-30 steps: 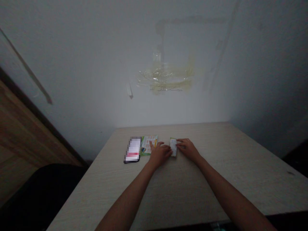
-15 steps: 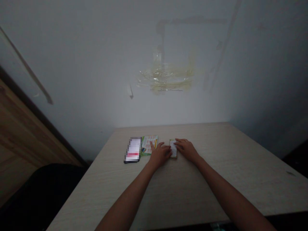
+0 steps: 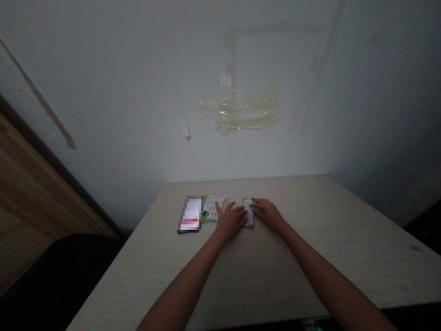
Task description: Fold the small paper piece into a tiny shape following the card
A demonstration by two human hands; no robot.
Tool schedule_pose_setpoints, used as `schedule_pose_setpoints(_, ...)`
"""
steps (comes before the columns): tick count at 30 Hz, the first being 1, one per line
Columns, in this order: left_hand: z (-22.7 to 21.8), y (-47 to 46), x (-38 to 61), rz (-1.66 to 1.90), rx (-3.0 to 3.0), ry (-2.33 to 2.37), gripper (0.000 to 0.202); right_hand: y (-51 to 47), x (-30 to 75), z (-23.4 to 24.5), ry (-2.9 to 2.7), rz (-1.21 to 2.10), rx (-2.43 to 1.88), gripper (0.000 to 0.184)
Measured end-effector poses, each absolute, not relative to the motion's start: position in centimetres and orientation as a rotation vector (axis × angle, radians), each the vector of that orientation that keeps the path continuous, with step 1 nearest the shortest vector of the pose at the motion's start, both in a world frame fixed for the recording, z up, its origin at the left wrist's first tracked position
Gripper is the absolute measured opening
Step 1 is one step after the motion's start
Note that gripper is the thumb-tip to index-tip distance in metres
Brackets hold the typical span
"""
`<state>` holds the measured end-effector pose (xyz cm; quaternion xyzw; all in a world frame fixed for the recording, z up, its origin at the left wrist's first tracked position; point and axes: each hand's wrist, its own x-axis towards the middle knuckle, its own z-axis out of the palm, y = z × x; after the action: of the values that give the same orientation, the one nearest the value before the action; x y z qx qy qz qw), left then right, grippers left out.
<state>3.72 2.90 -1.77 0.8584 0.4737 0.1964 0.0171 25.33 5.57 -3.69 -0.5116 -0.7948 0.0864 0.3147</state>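
A small folded paper [image 3: 248,212], white with a green and yellow edge, lies on the pale wooden table [image 3: 310,239]. My left hand [image 3: 230,220] rests flat beside its left edge, fingers spread and touching it, with the thumb reaching toward a green leaflet [image 3: 212,206]. My right hand [image 3: 267,212] lies flat on the paper's right side, fingertips pressing on it. Both hands hold nothing up; the paper stays flat on the table.
A phone [image 3: 190,215] with a lit screen lies left of the green leaflet. The table stands against a white wall with old tape marks [image 3: 237,110]. A dark chair [image 3: 51,276] sits at the left, and a wooden panel [image 3: 24,184] stands beyond it.
The folded paper has been pressed flatter and shifted slightly under my fingertips. My hands have stayed almost where they were.
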Motion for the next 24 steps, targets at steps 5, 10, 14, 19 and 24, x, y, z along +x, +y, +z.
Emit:
schedule_pose_setpoints(5, -1.67, 2.79, 3.76, 0.611, 2.671, 1.494, 0.029, 5.66, 25.71, -3.89, -2.013, 0.279, -1.294, 0.015)
schedule_pose_setpoints(10, -1.88, 2.89, 3.70, 0.653, 2.672, 1.468, 0.029, 5.77, 25.75, -3.87, -2.012, 0.215, -1.363, 0.017)
schedule_pose_setpoints(14, -1.95, 3.02, 3.70, 0.647, 2.664, 1.481, 0.028, 6.11, 25.69, -3.94, -2.006, 0.158, -1.429, 0.019)
schedule_pose_setpoints(19, -1.73, 3.01, 3.73, 0.611, 2.667, 1.488, 0.028, 6.34, 25.49, -3.97, -1.997, 0.148, -1.492, 0.023)
schedule_pose_setpoints(24, -1.74, 3.04, 3.71, 0.595, 2.652, 1.499, 0.029, 6.41, 25.25, -3.78, -1.998, 0.142, -1.552, 0.027)
